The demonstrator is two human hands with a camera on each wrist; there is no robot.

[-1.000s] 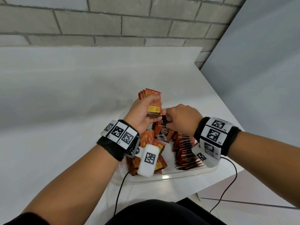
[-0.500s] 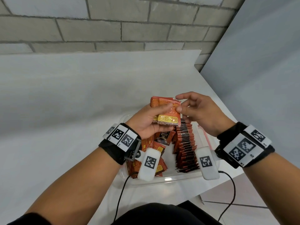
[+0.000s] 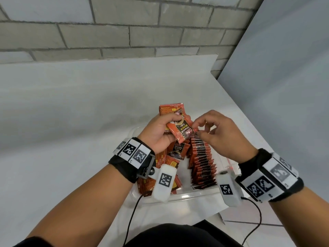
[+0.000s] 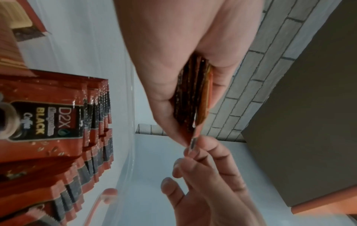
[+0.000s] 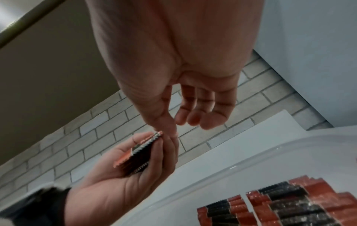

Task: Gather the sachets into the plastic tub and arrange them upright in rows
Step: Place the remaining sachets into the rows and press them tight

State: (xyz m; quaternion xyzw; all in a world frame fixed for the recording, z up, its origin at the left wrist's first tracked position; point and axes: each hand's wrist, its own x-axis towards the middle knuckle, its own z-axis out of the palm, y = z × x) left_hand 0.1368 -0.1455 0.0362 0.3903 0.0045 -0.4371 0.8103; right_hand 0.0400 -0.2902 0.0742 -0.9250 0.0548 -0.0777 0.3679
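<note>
A grey brick wall [image 3: 124,32] backs the white table [image 3: 71,113]. At six o'clock on it stands the plastic tub [image 3: 187,197], a row of upright sachets [image 3: 203,164] inside, loose ones at its nine o'clock. Left hand [image 3: 158,134] grips a sachet bundle [image 3: 179,129]; right hand [image 3: 224,136] pinches its top sachet's edge.
</note>
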